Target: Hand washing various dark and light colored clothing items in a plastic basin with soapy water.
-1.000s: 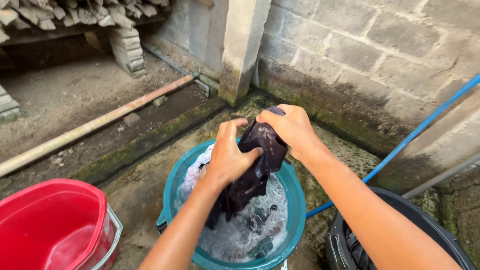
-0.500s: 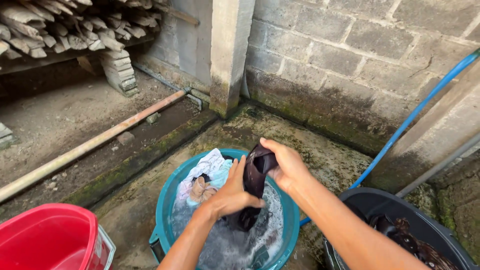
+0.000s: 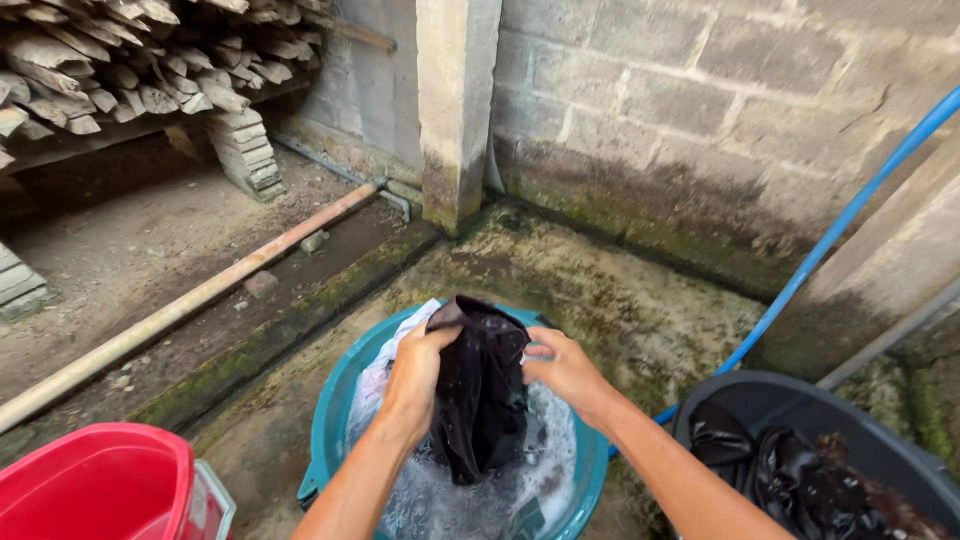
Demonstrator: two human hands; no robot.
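Observation:
A wet dark cloth (image 3: 480, 395) hangs over a teal basin (image 3: 330, 420) filled with soapy water. My left hand (image 3: 412, 372) grips the cloth's upper left edge. My right hand (image 3: 562, 368) grips its right side at about the same height. The cloth's lower end dips toward the suds. A pale garment (image 3: 385, 365) lies at the basin's left rim, partly hidden behind my left hand.
A red bucket (image 3: 95, 490) stands at the lower left. A dark tub (image 3: 800, 420) with wet dark laundry sits at the lower right. A blue hose (image 3: 830, 240) runs along the block wall. A long pipe (image 3: 190, 300) lies on the ground; stacked wood fills the upper left.
Both hands moved apart and spread the dark cloth wider above the basin. The view shifted slightly, showing more of the dark tub.

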